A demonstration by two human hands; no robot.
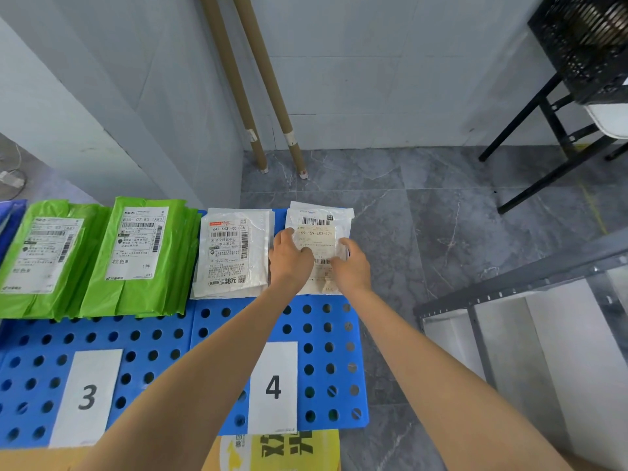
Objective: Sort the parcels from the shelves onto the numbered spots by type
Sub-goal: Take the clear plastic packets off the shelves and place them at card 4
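Both hands are on one white parcel (319, 220), which lies at the 12 o'clock end of the blue perforated board (326, 334), straight beyond label 4 (273, 387). The left hand (290, 258) grasps its 9 o'clock edge with curled fingers. The right hand (351, 268) grasps its 3 o'clock edge. A second white parcel (234, 253) lies just beside it at 9 o'clock. Further toward 9 o'clock, green parcels (136, 253) lie side by side beyond label 3 (87, 397).
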